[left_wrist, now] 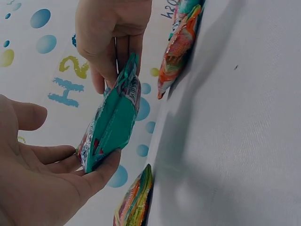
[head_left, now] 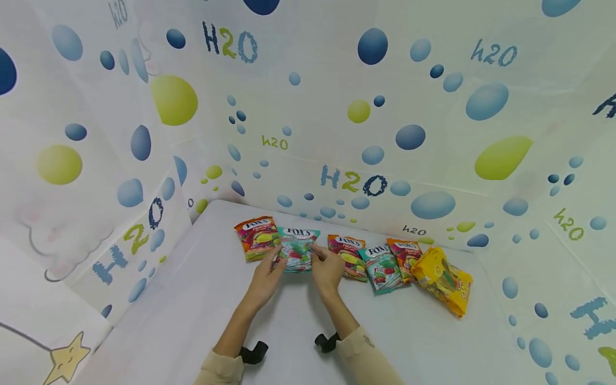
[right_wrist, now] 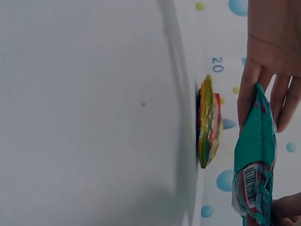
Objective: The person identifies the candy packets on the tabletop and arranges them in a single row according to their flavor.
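Observation:
Both hands hold a teal FOX'S candy packet (head_left: 297, 247), its printed front facing up toward the head camera. My left hand (head_left: 266, 279) pinches its left edge, and in the left wrist view a finger (left_wrist: 32, 116) stands off from the packet. At the opposite edge, my right hand (head_left: 328, 270) grips it between thumb and fingers. The wrist views show the packet raised off the table, with its plain teal underside and a barcode (right_wrist: 250, 185). Just left of it lies an orange-red FOX'S fruits packet (head_left: 257, 238), partly overlapped by it in the head view.
To the right, a red FOX'S packet (head_left: 350, 258), another teal packet (head_left: 383, 270) and an orange one (head_left: 405, 255) stand in a row. A yellow packet (head_left: 445, 283) ends the row. The white table (head_left: 183, 315) meets patterned walls (head_left: 308, 107) behind and at the sides.

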A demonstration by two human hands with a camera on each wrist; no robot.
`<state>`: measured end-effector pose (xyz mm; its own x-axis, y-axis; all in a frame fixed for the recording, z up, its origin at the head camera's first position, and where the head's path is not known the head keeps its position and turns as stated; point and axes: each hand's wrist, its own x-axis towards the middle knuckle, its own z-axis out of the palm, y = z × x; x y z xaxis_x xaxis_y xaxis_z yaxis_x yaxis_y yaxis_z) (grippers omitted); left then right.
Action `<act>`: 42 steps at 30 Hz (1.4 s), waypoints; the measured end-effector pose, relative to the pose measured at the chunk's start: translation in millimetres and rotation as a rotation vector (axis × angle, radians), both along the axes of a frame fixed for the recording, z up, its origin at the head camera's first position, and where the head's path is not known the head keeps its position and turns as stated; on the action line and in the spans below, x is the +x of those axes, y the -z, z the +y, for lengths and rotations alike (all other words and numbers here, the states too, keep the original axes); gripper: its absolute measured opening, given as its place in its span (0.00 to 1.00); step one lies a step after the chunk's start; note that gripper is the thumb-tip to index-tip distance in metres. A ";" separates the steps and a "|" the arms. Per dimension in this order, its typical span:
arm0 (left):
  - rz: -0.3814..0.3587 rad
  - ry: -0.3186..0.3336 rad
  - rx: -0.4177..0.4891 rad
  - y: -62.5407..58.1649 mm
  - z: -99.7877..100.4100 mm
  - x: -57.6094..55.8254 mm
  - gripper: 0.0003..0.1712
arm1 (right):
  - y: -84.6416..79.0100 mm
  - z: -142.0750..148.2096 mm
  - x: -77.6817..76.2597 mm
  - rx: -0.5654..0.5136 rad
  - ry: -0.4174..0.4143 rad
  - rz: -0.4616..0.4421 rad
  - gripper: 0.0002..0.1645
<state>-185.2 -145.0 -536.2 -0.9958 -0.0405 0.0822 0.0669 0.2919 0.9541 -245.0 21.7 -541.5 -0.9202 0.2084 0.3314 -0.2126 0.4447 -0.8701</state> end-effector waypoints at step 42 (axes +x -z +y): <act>-0.003 -0.192 0.009 11.5 -51.1 49.9 0.27 | 2.4 -51.0 53.2 -0.119 -0.107 -0.083 0.09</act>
